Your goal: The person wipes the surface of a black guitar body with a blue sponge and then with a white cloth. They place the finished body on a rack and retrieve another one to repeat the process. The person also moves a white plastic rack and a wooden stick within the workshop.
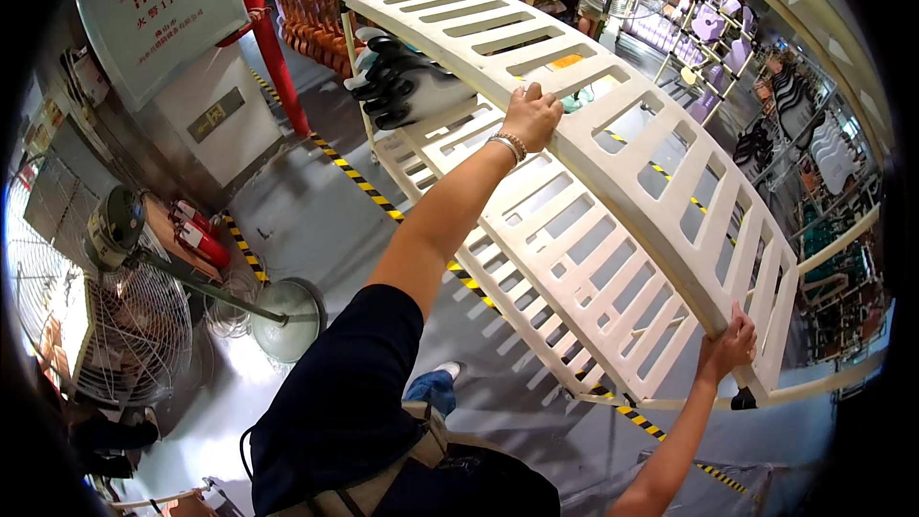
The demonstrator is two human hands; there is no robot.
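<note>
A long cream slotted shelf panel (613, 170) lies across the top of a rack in front of me. My left hand (533, 118) is closed over its near edge, around the middle of its length. Farther right, my right hand (729, 343) grips the same edge close to the panel's near right end. Under the panel, a second slotted shelf (536, 258) of the same colour shows, with another below it. Dark and white guitar-shaped bodies (392, 81) are stacked on the rack's far left part. The undersides of my fingers are hidden.
A green-based standing fan (287, 321) and red fire extinguishers (203, 241) stand on the left. A red pole (280, 67) rises behind. Black-and-yellow floor tape (359, 179) runs under the rack. Racks of orange guitar bodies (311, 33) and purple ones (708, 24) stand beyond.
</note>
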